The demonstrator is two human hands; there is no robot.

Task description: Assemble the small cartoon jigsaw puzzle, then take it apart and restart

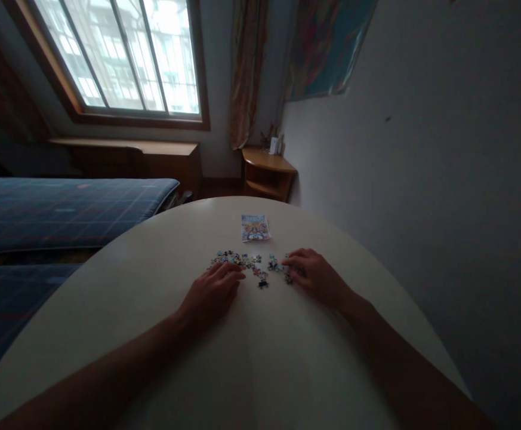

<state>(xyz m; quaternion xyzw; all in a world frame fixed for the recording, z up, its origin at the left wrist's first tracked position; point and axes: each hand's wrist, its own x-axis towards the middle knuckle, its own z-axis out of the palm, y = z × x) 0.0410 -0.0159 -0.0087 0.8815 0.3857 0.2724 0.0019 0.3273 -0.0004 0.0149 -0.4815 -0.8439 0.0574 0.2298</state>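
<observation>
The round white counter [260,352] carries a group of small jigsaw pieces [230,257] at its middle, between and just beyond the two hands. The main pile lies at the left of the group; a smaller cluster [273,263] lies to its right, near the right hand, with a narrow gap between the two. A dark piece [263,285] lies on the near side of the group, between the hands. The left hand [210,292] rests palm down at the near edge of the main pile. Its fingers [228,270] are bent and set close together, with the tips beside the pieces; whether they grip a piece cannot be determined. The right hand [316,278] is positioned at the right end of the group. Its fingers [296,257] are curved and slightly parted, pointing inward to the smaller cluster, and a few pieces show beneath and beside them; a grip cannot be confirmed. A printed picture sheet [255,228] lies flat beyond the pieces, apart from both hands. Beyond the counter, a wooden corner cabinet [267,160] stands against the wall. A blue plaid mattress [63,209] is located to the left, below a barred window [130,57].
</observation>
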